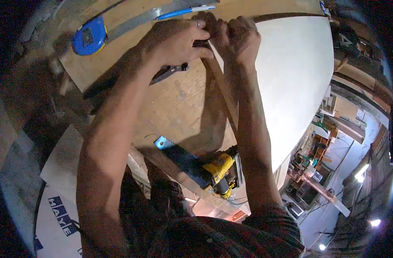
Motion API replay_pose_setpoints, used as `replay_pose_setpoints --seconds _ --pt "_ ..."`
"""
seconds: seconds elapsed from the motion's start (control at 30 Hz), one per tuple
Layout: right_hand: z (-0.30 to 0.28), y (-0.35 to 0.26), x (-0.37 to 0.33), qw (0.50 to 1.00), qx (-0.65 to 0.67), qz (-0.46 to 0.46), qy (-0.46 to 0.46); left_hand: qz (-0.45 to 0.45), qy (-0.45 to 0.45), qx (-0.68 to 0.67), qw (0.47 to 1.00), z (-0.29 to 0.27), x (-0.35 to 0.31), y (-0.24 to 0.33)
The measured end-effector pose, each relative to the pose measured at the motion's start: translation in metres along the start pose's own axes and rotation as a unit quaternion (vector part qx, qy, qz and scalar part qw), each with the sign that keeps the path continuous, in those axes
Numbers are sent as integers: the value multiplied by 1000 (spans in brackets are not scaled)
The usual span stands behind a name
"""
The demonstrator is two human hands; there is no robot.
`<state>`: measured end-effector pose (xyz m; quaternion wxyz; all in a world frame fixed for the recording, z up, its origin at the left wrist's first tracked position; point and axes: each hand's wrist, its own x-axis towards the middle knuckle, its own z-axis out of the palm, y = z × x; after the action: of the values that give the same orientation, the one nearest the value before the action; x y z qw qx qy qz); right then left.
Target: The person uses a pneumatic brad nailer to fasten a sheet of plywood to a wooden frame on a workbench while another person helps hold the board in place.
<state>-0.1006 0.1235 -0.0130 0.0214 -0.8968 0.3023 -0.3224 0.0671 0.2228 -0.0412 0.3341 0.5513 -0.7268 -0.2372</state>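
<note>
A white board (295,73) with a brown edge (222,88) lies on the wooden worktop. My left hand (181,41), with a ring on one finger, is closed around the board's near-left corner, its thumb against the brown edge. Right beside it, my right hand (243,41) is closed in a fist-like grip over the same corner. What sits inside the right fingers is hidden. A black object (168,74), partly covered by my left wrist, rests on the worktop; its kind does not show. Just beyond my hands lies a blue and white pen (185,12).
A blue tape measure (90,36) lies at the left on the plywood worktop (175,101). Near my body are a handsaw (179,159) and a yellow and black power tool (220,170). Shelving with tools and clutter (312,167) stands at the right.
</note>
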Motion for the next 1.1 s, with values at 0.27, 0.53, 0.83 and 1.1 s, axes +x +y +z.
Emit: replay_pose_setpoints --seconds 0.27,0.53,0.83,1.1 --pt "-11 -13 4 999 -13 -29 -21 -3 -11 46 999 -10 1 6" --pt "-17 -16 5 997 -1 17 -74 -24 20 31 999 -8 -2 6" --pt "-6 0 -7 993 55 91 -51 -37 42 -67 996 -22 1 8" --pt "-7 1 -8 983 -1 183 -14 -73 -16 -93 993 -19 3 3"
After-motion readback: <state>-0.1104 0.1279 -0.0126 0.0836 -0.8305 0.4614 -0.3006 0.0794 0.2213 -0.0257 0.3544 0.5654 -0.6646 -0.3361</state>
